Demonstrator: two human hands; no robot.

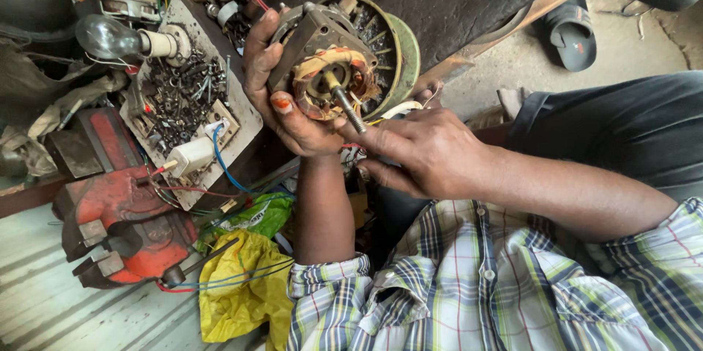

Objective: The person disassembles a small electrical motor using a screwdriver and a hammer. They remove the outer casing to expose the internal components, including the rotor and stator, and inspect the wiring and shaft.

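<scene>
The left hand was clamped around the housing of a small electric motor, palm beneath and fingers over its far edge, while the right hand pinched the tip of the threaded shaft between thumb and forefinger. In my judgement, sound practice called for keeping the housing steady and working the shaft along its own axis, clear of the copper windings. The motor sat wholly within the left grip, raised over the cluttered bench beside a parts tray, its shaft pointing toward the right hand.
</scene>
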